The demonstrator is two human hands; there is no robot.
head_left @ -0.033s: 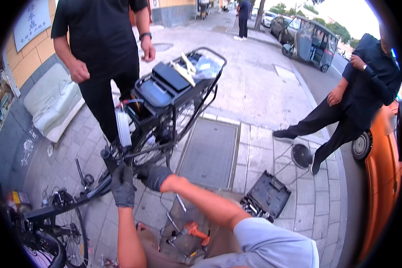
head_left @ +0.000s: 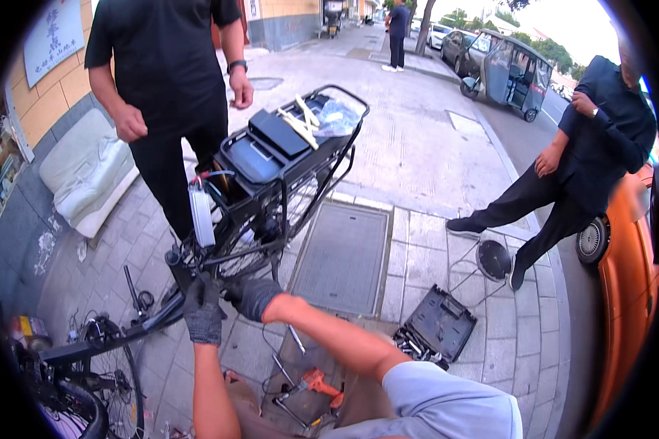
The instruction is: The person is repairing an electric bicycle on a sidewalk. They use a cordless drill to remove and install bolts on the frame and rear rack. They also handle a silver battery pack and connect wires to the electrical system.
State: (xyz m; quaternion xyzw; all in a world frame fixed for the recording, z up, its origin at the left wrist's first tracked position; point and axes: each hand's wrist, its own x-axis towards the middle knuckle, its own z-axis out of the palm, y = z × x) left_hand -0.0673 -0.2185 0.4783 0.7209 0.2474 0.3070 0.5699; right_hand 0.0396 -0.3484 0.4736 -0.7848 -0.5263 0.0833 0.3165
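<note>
A black bicycle lies tilted in front of me, its dark frame tube [head_left: 150,318] running down to the left. Both my hands wear dark grey gloves and work close together below its rear wheel [head_left: 238,260]. My left hand [head_left: 203,311] is closed against the frame near the crank area. Beside it, my right hand [head_left: 256,298] curls its fingers round something small and dark that I cannot make out. Above them hangs a silver-white box [head_left: 201,216] with wires at its top. The black rear rack [head_left: 351,150] carries a dark battery case [head_left: 252,161].
An orange power drill [head_left: 321,385] and wrenches lie by my knees. To the right is an open black tool case [head_left: 447,322]. One person in black [head_left: 165,80] stands behind the bicycle, another [head_left: 586,161] at the right by a round black lid [head_left: 493,260].
The bicycle's rack end sits slightly lower and further left in view. My hands stay close together at the same place, with only a slight shift.
</note>
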